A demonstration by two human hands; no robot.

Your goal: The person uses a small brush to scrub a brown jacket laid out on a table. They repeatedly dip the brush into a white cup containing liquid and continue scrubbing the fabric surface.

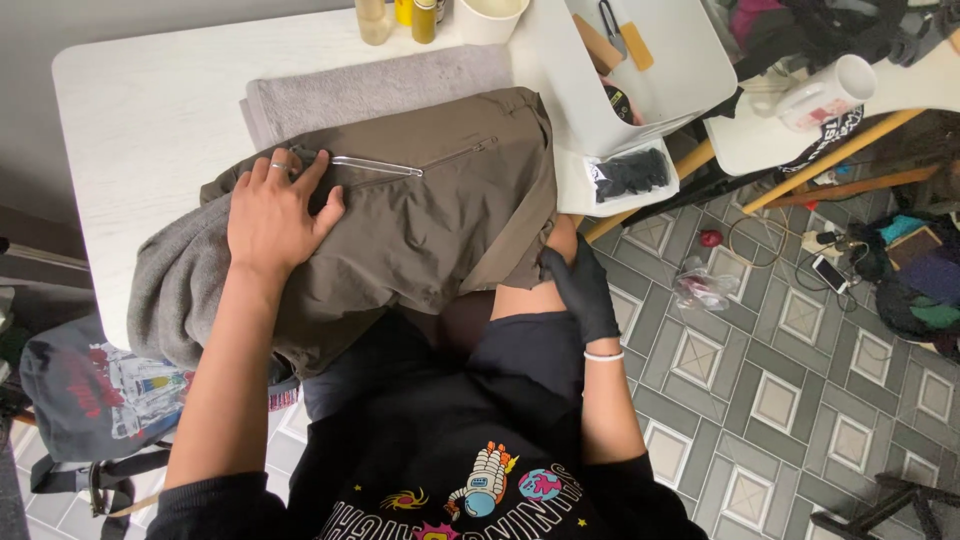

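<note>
My left hand (275, 210), bare with a ring, lies flat with fingers spread on an olive-brown garment (440, 215) draped over the table's front edge. A thin clear stick-like tool (375, 165) rests on the garment just right of my fingertips, beside a zipper. My right hand (582, 288), in a black glove, rests on my knee below the table edge, touching the garment's hanging corner. It holds nothing that I can see.
A grey towel (380, 85) lies under the garment on the white table (140, 110). Bottles (400, 18), a cup and a white bin (660, 70) with tools stand at the back. A packet of black gloves (632, 172) sits right. A mug, cables and a phone lie beyond, over tiled floor.
</note>
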